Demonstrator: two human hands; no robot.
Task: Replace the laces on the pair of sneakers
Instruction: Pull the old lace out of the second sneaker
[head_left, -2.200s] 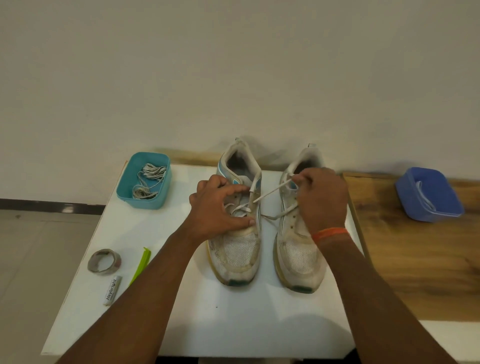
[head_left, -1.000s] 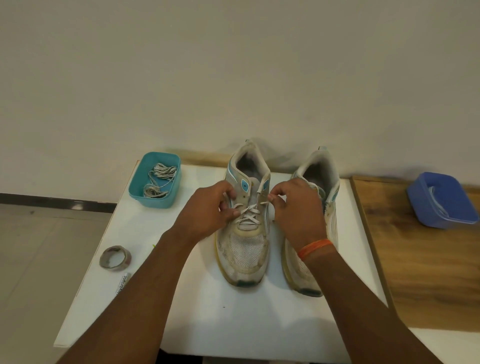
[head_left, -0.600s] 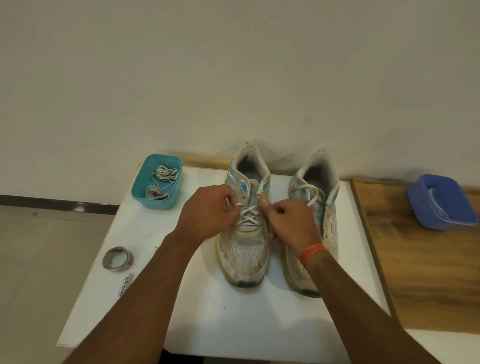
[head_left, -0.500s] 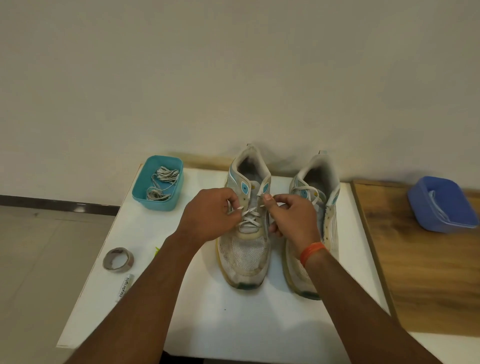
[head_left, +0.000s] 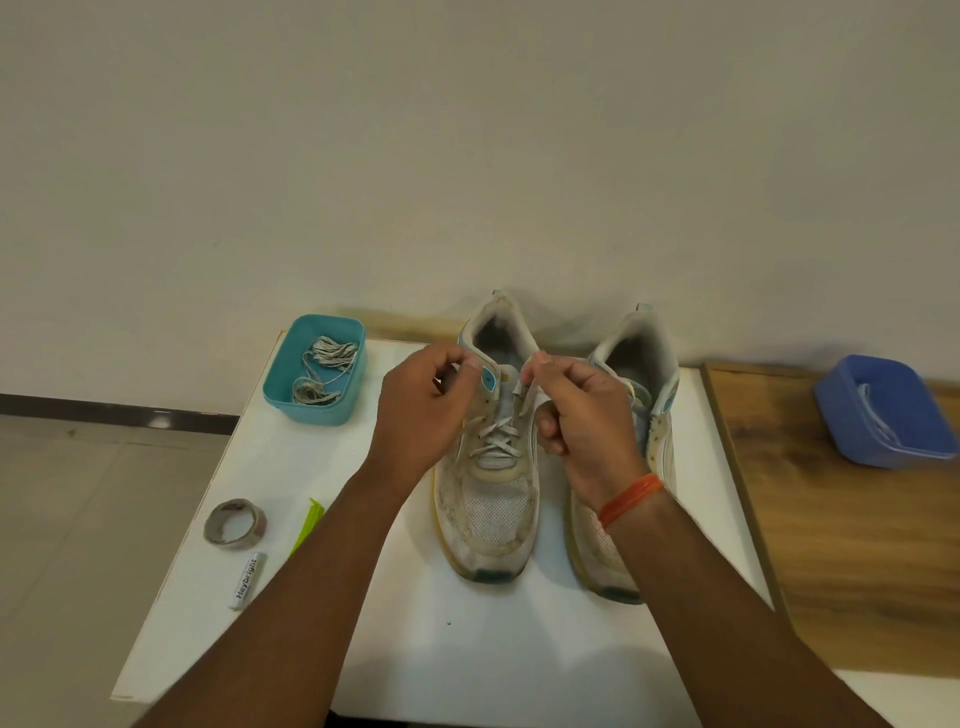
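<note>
Two worn white sneakers stand side by side on the white table (head_left: 467, 649), toes toward me. The left sneaker (head_left: 488, 509) has a white lace (head_left: 496, 439) crossed through its lower eyelets. My left hand (head_left: 423, 415) pinches one lace end at the shoe's left collar. My right hand (head_left: 582, 421) pinches the other lace end just above the tongue, fingers curled. The right sneaker (head_left: 641, 410) is partly hidden behind my right hand and wrist; a lace shows near its collar.
A teal tub (head_left: 314, 371) with old grey laces sits at the table's back left. A tape roll (head_left: 235, 522), a green strip (head_left: 307, 525) and a small white tube (head_left: 247, 579) lie at the left edge. A blue tub (head_left: 883, 410) with a white lace rests on the wooden surface (head_left: 857, 545).
My right hand left the right sneaker and came over to the left one. Both hands now lift the lace ends slightly higher above the left sneaker's tongue.
</note>
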